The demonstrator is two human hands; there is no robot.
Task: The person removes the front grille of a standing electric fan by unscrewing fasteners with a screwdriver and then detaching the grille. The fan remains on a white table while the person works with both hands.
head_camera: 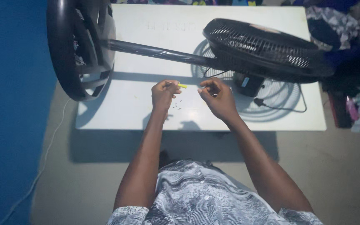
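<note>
White table (126,112) beside blue wall (9,104), black fan (263,50) lying flat, left hand (164,93) pinching yellow stick (182,86), right hand (217,98) curled, contents unclear

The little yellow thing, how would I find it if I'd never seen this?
Start at the white table where a black fan lies on its side. Over the near edge, the left hand pinches a small yellow stick. It is the only bright yellow thing among black and white.

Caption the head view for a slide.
Left hand holds a small yellow tool beside right hand, above a white table bearing a black pedestal fan.
</note>
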